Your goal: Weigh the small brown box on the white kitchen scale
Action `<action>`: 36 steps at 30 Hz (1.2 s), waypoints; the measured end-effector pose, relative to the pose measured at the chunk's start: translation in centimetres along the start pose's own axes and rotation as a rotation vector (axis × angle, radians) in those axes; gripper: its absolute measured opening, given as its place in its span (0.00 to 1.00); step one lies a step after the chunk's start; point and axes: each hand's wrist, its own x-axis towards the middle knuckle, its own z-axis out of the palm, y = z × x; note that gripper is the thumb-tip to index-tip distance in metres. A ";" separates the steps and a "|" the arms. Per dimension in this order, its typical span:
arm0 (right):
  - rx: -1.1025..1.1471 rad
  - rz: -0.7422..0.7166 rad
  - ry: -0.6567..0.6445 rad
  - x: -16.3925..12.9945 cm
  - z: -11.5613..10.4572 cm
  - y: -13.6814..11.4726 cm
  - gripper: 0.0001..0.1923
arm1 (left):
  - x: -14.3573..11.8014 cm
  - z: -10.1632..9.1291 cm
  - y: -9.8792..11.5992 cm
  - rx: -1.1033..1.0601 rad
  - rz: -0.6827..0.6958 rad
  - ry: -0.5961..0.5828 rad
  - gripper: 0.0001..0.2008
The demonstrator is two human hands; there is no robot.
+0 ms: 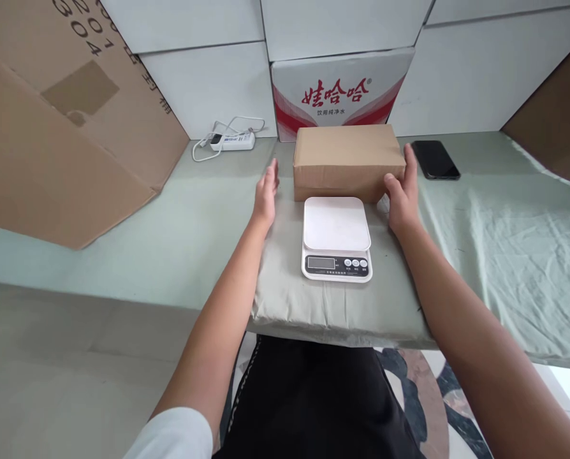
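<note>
A closed brown cardboard box lies on the cloth-covered table, just behind a white digital kitchen scale. My right hand grips the box's right end, thumb on the front face and fingers along the side. To the left of the box, my left hand is held open with its palm turned toward it, a gap between them. Nothing rests on the scale's platform, and its display looks blank. The box's far side is hidden.
Behind stands a white and red water carton against white panels. A black phone lies at right, a white power strip with a cable at left. Big cardboard leans over the left side. The table's front edge is close to my body.
</note>
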 end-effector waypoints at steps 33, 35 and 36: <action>-0.063 0.134 -0.007 -0.2 1.5 -3.5 0.48 | -1.4 2.0 -0.1 0.052 0.053 -0.200 0.41; -0.059 0.137 -0.005 -0.2 1.5 -3.6 0.47 | -1.3 2.0 -0.2 0.050 0.060 -0.195 0.42; -0.053 0.141 -0.003 -0.2 1.5 -3.7 0.47 | -1.3 2.0 -0.3 0.054 0.061 -0.189 0.42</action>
